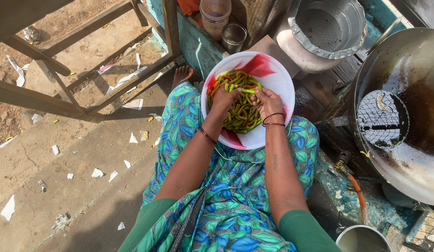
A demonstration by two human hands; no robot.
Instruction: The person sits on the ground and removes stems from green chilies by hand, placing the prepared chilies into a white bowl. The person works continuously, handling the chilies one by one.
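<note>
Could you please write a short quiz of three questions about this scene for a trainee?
1. True or false: both hands are in the white and red bowl of green chillies.
2. Which hand holds one chilli between its fingertips: A the left hand, or B the right hand?
3. What lies inside the big dark pan at the right?

Key
1. True.
2. B.
3. A round wire skimmer.
</note>
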